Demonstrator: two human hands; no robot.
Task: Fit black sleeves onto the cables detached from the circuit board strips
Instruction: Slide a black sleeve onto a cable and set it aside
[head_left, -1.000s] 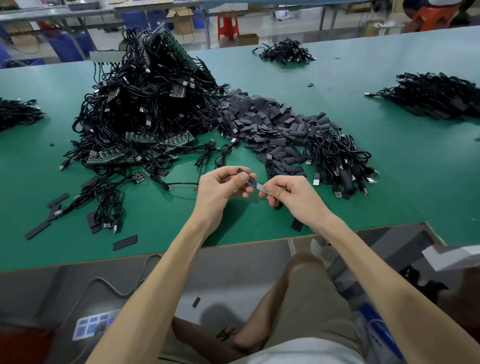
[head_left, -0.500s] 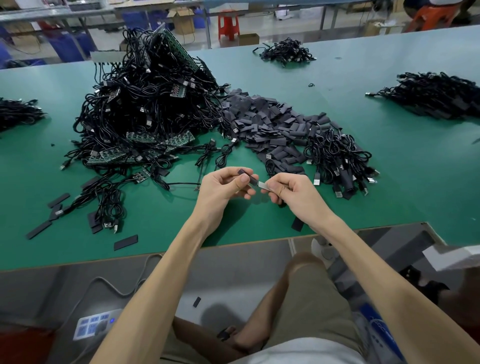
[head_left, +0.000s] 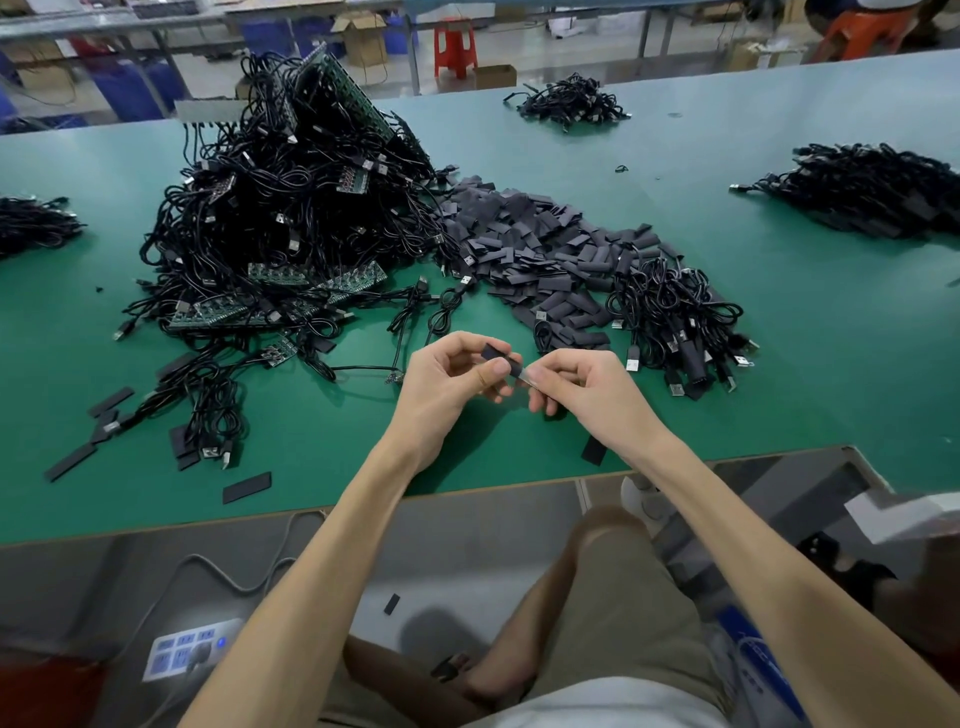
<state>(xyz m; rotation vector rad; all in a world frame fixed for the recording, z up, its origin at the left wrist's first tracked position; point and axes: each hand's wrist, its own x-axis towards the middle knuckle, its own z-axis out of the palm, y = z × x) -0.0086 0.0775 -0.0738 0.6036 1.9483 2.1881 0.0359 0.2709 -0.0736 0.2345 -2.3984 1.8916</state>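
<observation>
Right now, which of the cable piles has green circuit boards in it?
The tallest pile, left of centre: green strips show at its top and base. The others show no green.

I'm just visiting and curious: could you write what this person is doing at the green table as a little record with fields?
Setting: green table, person seated at its near edge
Left hand: pinches a black sleeve
Right hand: pinches a cable end, pale tip toward the sleeve
Stage: sleeve and tip meet between the hands; how far on, cannot tell
Back left: cable heap tangled with green circuit board strips
Back centre: sleeve pile
Near left: loose sleeves lying flat
</observation>
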